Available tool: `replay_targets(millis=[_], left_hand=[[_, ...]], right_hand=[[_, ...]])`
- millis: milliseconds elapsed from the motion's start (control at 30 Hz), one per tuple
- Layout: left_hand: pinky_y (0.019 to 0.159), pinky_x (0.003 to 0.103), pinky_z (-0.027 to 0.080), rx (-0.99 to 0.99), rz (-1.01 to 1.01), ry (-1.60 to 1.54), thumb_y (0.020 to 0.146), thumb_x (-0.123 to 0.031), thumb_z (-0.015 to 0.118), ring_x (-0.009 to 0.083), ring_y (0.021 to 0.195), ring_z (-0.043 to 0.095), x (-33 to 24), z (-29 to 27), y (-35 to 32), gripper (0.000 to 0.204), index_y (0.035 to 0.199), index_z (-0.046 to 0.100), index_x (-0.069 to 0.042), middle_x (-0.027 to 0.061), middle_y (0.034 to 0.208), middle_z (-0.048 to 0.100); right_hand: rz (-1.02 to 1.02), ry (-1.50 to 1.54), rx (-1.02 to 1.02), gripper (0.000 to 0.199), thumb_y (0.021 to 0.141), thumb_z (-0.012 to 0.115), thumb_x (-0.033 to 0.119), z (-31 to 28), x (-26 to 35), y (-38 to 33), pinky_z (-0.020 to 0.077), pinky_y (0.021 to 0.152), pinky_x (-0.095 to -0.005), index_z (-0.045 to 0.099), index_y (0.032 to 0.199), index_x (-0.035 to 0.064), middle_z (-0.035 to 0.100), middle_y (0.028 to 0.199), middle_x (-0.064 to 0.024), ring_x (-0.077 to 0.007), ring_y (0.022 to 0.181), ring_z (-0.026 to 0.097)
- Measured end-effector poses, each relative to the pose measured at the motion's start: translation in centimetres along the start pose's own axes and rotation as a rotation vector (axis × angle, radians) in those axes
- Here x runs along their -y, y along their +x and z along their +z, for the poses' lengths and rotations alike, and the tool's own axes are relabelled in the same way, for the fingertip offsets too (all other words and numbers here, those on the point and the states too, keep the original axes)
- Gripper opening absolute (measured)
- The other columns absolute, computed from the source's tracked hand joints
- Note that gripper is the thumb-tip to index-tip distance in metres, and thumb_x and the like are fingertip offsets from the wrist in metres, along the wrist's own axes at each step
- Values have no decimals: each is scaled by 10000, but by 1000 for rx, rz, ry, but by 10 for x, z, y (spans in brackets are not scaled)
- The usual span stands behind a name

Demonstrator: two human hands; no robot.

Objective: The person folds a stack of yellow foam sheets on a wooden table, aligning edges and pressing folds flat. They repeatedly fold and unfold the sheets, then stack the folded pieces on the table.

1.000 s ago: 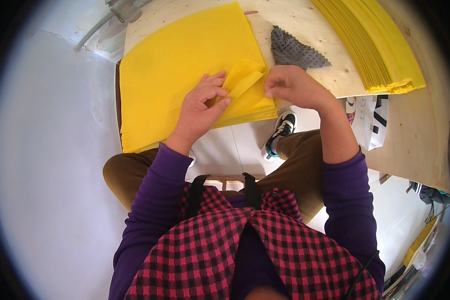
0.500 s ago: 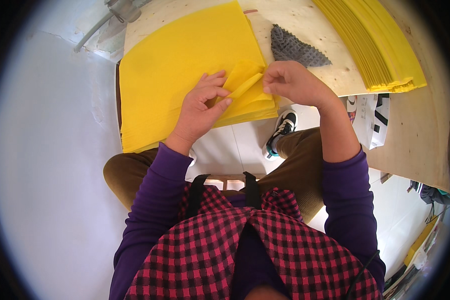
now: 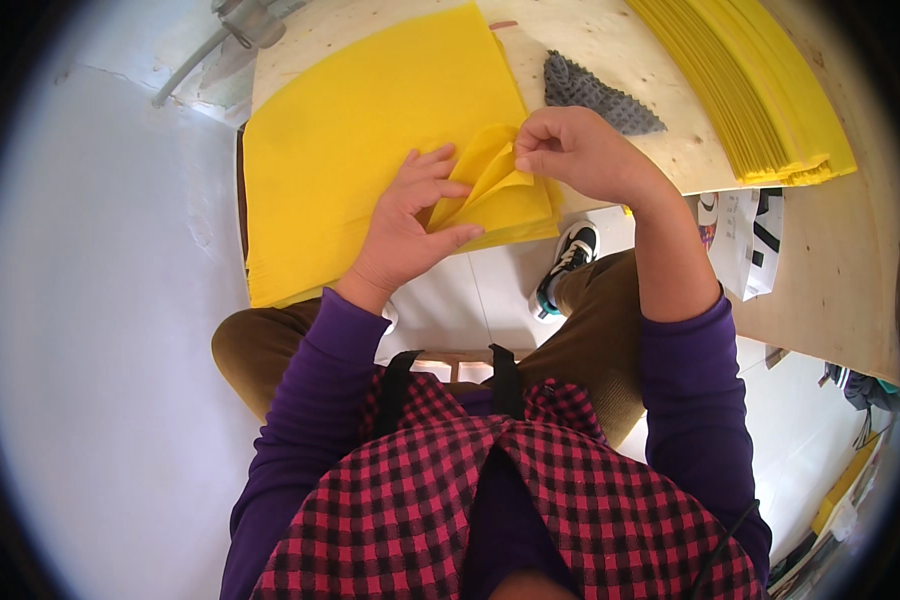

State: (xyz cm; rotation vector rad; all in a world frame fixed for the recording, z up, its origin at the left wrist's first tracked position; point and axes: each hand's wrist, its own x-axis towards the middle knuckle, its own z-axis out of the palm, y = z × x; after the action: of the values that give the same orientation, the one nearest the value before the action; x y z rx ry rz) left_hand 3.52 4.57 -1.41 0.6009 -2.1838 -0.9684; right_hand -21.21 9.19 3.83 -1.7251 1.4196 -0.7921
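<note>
A large stack of thin yellow sheets [image 3: 370, 110] lies on the table before me; whether they are cloth or paper I cannot tell. At its near right corner the top layers are lifted and curl into loose folds. My left hand [image 3: 408, 215] rests on the stack beside these folds, fingers stretched out and thumb apart along the near edge. Thumb and forefinger of my right hand [image 3: 585, 155] are pinched together at the tip of a lifted yellow sheet [image 3: 492, 180]. The fingertips partly hide its edge.
A crumpled grey textured cloth [image 3: 600, 95] lies beyond my right hand. Farther right stands a thick pile of folded yellow sheets [image 3: 740, 90] on the wooden table [image 3: 670, 160]. A printed white bag [image 3: 750, 240] hangs below the table edge. A white wall [image 3: 100, 300] borders the left side.
My right hand has moved a little left and away from me, toward the folds. The lifted corner now stands more open, and my left thumb has spread farther from its fingers.
</note>
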Motion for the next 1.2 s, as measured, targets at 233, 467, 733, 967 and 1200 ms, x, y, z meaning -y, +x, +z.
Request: replay_targets(millis=[233, 467, 733, 967, 1200], left_hand=[[1145, 523, 181, -34, -5, 18, 734, -28, 734, 324, 1275, 487, 7, 3, -2, 213, 934, 678, -76, 105, 1167, 607], [1161, 514, 121, -34, 47, 103, 757, 26, 685, 311, 1344, 416, -6, -2, -4, 285, 1021, 662, -78, 80, 1230, 604], [1112, 549, 213, -32, 114, 373, 719, -41, 687, 325, 1275, 457, -28, 1, 0, 636, 1314, 482, -125, 83, 1276, 562], [1075, 524, 281, -77, 61, 536, 749, -89, 659, 320, 1242, 483, -36, 8, -3, 630, 1347, 463, -110, 98, 1275, 562], [1058, 520, 310, -24, 40, 541, 781, -91, 629, 317, 1222, 498, -31, 11, -5, 564, 1325, 482, -88, 117, 1257, 576]], right_hand=[[-10, 57, -63, 236, 775, 708, 83, -6, -2, -3, 452, 765, -268, 624, 989, 28, 595, 937, -30, -124, 839, 533], [-179, -97, -147, 918, 628, 761, 53, 7, -20, -3, 276, 1134, -339, 350, 1447, 108, 390, 1469, -105, -264, 1356, 355], [-93, 34, -179, 959, 686, 679, 23, 22, -22, 4, 231, 1147, -334, 178, 1503, 45, 251, 1537, -187, -296, 1427, 245], [-134, 149, -175, 989, 732, 746, 121, 38, -29, 5, 233, 1142, -341, 137, 1506, 28, 240, 1540, -190, -292, 1432, 231], [-300, -130, -251, 946, 690, 781, 78, 39, -35, 8, 212, 1153, -397, 261, 1481, 69, 239, 1538, -190, -322, 1429, 235]])
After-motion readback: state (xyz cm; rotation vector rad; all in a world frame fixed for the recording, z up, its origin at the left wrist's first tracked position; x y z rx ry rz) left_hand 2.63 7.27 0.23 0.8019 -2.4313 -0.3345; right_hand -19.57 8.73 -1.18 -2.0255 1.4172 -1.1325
